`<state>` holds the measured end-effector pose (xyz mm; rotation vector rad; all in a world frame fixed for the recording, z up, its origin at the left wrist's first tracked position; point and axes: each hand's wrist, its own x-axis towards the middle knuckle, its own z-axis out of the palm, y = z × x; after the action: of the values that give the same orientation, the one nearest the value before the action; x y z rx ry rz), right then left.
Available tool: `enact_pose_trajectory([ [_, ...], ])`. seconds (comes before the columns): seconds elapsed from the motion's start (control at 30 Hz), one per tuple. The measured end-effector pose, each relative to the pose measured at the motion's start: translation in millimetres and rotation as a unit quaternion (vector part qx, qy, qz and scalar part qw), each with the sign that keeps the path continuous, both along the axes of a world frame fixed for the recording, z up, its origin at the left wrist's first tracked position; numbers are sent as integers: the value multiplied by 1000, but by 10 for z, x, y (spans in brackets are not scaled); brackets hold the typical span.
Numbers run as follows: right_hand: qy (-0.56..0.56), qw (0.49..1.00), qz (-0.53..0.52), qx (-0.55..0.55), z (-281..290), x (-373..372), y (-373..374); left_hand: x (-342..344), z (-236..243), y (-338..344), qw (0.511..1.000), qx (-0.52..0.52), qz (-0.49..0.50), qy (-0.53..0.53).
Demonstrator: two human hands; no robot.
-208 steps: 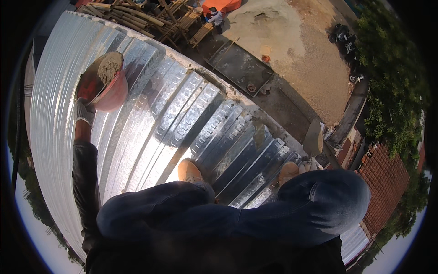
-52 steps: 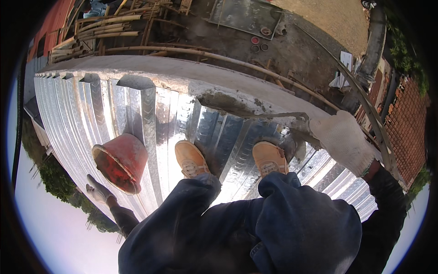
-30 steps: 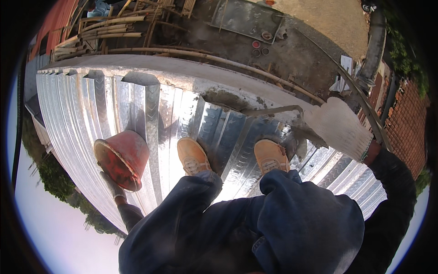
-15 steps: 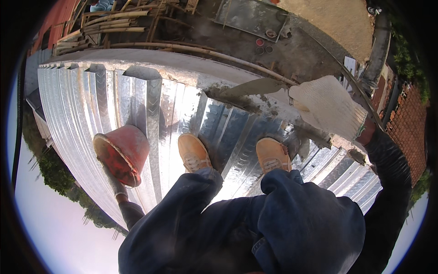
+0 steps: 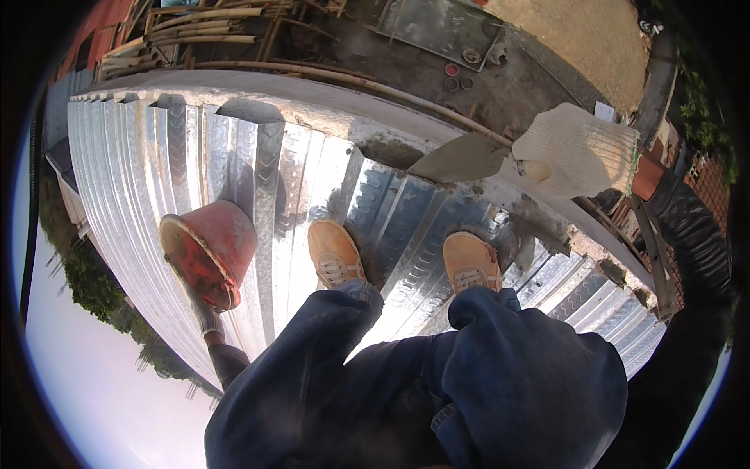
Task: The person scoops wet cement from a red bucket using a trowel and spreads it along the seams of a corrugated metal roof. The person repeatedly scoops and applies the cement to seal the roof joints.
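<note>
My right hand (image 5: 578, 152), in a whitish knitted glove, is closed on the handle of a trowel. The trowel's grey blade (image 5: 461, 159) is over the edge of the wall top, tilted; whether it touches the wall I cannot tell. Grey mortar (image 5: 391, 152) lies in a gap along the wall edge beside the blade tip. On my left, a red bucket (image 5: 226, 238) leans with its mouth toward me, grey residue on its rim. My gloved left hand (image 5: 205, 314) is at the bucket's rim, its fingers mostly hidden behind the bucket.
My shoes (image 5: 336, 254) stand on shiny corrugated metal decking (image 5: 406, 227), which meets a rough concrete wall top (image 5: 328, 121). Beyond and below are bamboo poles (image 5: 195, 27), a grey sheet (image 5: 437, 31), a sand pile (image 5: 578, 39) and small round pots (image 5: 452, 70). Brickwork shows at right.
My right hand has shifted slightly right and away from me, and the trowel blade has turned, showing its face more broadly. The bucket and my left hand stay nearly in place.
</note>
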<state>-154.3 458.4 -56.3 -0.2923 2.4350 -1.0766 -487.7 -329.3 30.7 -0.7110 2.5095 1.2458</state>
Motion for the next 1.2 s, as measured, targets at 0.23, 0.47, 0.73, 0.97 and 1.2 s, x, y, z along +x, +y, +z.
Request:
enact_pose_trajectory([
  [0.23, -74, 985, 80, 135, 441, -253, 125, 20, -76, -7, 1000, 6, -3, -14],
  [0.47, 25, 991, -18, 133, 253, -182, 97, 90, -13, -111, 1000, -2, -1, -16],
  [0.73, 71, 986, -84, 124, -191, 15, -221, 29, -176, -81, 999, 12, -14, -33],
  [0.97, 87, 986, -85, 116, 43, 82, -806, 55, -92, -150, 999, 14, -11, -30],
  [1.2, -59, 974, -45, 216, 531, 60, -528, 13, -77, -43, 999, 39, -11, -21],
])
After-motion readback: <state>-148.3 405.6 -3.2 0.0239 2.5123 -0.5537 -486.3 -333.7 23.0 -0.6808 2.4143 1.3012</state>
